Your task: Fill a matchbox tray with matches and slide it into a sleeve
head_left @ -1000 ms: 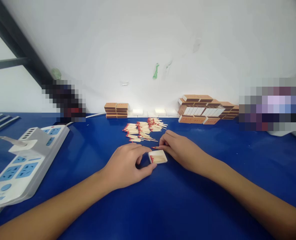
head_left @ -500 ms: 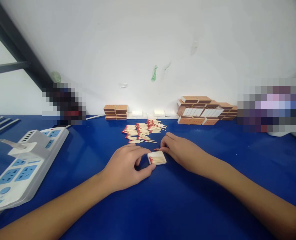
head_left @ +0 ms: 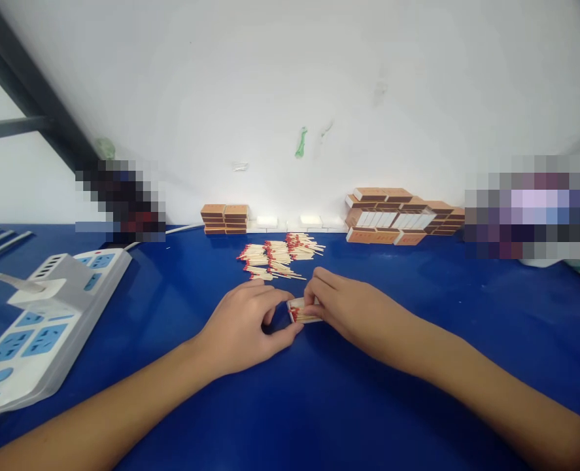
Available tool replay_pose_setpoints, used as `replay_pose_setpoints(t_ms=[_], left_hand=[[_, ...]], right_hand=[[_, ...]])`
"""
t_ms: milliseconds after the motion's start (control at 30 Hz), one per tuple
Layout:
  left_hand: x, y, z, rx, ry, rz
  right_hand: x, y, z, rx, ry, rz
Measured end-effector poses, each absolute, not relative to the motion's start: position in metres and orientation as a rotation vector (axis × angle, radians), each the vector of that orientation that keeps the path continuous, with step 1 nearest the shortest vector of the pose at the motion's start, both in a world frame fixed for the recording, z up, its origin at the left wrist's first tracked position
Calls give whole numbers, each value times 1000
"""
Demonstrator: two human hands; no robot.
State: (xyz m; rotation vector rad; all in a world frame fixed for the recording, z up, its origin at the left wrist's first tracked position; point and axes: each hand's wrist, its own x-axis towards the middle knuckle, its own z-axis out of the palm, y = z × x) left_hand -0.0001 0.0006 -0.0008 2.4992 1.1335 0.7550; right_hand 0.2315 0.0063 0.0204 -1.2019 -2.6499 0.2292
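Note:
Between the thumb and fingers of my left hand (head_left: 250,320) is the left end of a small white matchbox tray (head_left: 290,314), which lies on the blue table. Several red-tipped matches (head_left: 299,315) lie in the tray, heads toward the left. My right hand (head_left: 341,301) is over the tray's right part, its thumb and fingers pinched on matches whose red heads show at the fingertips. The fingers hide the tray's right end. Just beyond the hands, loose matches (head_left: 280,255) are spread in several bunches.
Brown matchboxes stand in a small stack (head_left: 224,219) and a larger stack (head_left: 388,219) against the white wall. White trays (head_left: 268,222) line the wall between them. A white power strip (head_left: 49,327) with a plugged-in adapter occupies the left side. Metal rods (head_left: 5,245) lie at far left.
My right hand has moved left and toward me, from the tray's far edge to over it, carrying the pinched matches. My left hand stays at the tray's left end.

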Motion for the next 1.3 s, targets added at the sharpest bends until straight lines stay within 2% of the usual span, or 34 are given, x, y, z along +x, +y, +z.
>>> replay_pose_setpoints(t_ms=[333,633,900,1067,1300], left_hand=[[-2,4,3,2546,1135,803],[-1,1,3,2573,1029,751],[-3,7,10,2595,1028,839],[-17,21,23,2609,1139,1007],[-34,42,30,2472,1532,1220]], right_hand=[[242,20,24,-1115,-2327,363],[228,3,24,-1122,-2438,677],[234,9,32,-1106,-2393,501],[236,13,32,-1213,-2042,332],[186,4,16,-1383,-2253,477]])
